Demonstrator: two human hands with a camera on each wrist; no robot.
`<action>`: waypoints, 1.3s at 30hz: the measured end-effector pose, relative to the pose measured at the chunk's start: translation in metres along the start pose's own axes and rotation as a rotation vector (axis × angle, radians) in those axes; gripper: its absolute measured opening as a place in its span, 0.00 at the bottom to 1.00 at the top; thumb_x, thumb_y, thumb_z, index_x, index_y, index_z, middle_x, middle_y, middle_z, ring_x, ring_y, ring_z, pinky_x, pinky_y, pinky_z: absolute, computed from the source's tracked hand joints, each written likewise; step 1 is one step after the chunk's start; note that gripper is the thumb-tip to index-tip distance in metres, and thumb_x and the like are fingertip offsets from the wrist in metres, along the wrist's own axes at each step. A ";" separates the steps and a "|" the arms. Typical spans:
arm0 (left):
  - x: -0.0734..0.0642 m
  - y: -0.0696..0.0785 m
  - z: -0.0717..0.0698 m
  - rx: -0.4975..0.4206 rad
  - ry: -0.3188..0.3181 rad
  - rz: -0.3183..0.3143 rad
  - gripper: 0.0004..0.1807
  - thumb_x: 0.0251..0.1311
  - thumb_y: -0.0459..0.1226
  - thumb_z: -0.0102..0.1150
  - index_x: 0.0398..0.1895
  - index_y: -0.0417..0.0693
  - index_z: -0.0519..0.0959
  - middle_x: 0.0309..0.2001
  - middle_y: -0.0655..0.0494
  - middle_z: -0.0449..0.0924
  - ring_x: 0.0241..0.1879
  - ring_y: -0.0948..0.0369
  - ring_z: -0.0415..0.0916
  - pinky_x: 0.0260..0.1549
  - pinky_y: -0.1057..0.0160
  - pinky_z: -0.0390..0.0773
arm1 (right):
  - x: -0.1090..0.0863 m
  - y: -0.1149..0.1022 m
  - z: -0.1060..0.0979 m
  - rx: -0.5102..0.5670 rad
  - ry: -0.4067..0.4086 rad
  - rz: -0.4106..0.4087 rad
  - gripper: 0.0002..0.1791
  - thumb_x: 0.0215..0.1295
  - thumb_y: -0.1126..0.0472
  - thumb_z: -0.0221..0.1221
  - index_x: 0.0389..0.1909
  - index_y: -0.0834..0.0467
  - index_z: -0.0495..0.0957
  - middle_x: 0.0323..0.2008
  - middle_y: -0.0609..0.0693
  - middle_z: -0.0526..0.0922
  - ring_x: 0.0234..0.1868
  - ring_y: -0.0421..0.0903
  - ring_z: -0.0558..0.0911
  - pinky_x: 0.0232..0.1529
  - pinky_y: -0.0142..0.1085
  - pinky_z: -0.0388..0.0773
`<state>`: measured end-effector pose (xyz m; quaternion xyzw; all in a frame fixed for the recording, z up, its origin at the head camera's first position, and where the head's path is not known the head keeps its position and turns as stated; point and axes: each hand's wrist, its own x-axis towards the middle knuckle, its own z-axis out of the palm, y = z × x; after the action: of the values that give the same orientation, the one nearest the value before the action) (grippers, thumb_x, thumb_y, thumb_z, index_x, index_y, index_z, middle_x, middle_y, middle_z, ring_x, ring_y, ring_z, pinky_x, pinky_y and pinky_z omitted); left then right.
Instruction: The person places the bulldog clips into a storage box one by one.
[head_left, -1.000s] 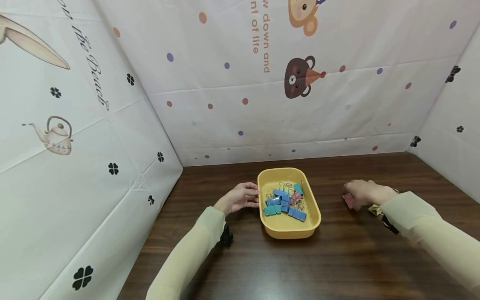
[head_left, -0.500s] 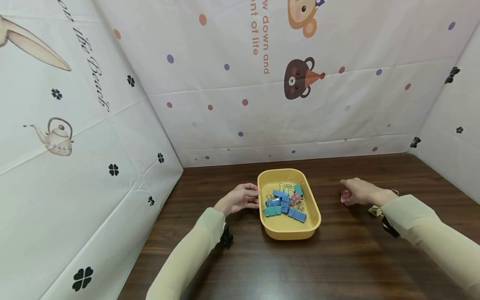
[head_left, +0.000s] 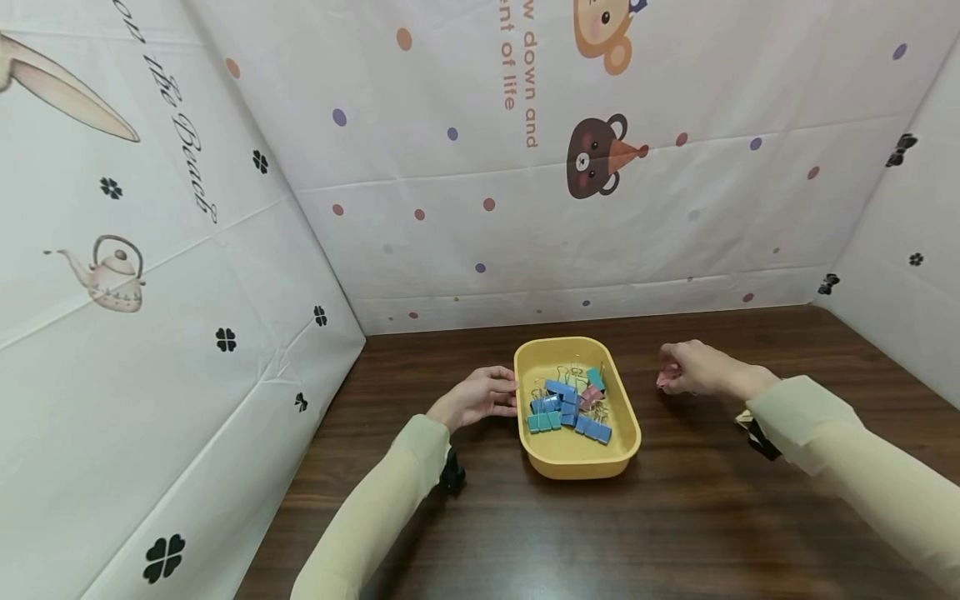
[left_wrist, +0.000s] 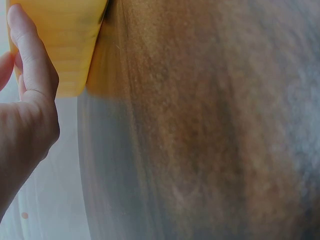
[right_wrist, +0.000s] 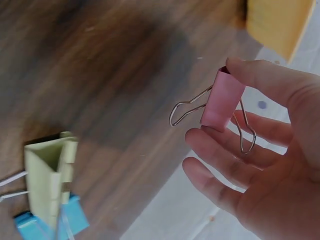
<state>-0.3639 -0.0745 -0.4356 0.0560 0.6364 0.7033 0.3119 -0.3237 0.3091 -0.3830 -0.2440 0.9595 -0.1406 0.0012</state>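
Observation:
A pink binder clip (right_wrist: pixel 222 102) with two wire handles is pinched between the thumb and fingers of my right hand (head_left: pixel 701 369), right of the yellow tray. In the right wrist view it hangs above the dark table. My left hand (head_left: pixel 480 395) rests its fairly straight fingers against the left side of the yellow tray (head_left: pixel 577 469); the left wrist view shows fingers (left_wrist: pixel 35 60) along the tray's wall. Inside the tray lie blue binder clips (head_left: pixel 593 429), teal binder clips (head_left: pixel 544 422) and a pink one (head_left: pixel 591 395), among several.
Below the right wrist lie a pale yellow-green binder clip (right_wrist: pixel 45 175) and a bright blue one (right_wrist: pixel 75 217) on the brown wooden table (head_left: pixel 585 542). White printed sheets (head_left: pixel 450 167) wall in the back and both sides.
My right hand has lifted the pink binder clip from the table and carried it left, closer to the tray. The left hand stays at the tray's side.

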 end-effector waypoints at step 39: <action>0.000 -0.003 -0.001 -0.008 0.001 0.008 0.05 0.67 0.31 0.53 0.43 0.45 0.70 0.34 0.50 0.77 0.31 0.58 0.78 0.34 0.59 0.85 | 0.051 -0.097 -0.019 -0.024 0.050 -0.091 0.23 0.60 0.54 0.64 0.50 0.66 0.76 0.40 0.56 0.84 0.40 0.50 0.83 0.39 0.44 0.81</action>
<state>-0.3631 -0.0757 -0.4380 0.0571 0.6333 0.7072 0.3090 -0.3246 0.2085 -0.3347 -0.2836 0.9488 -0.1352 -0.0318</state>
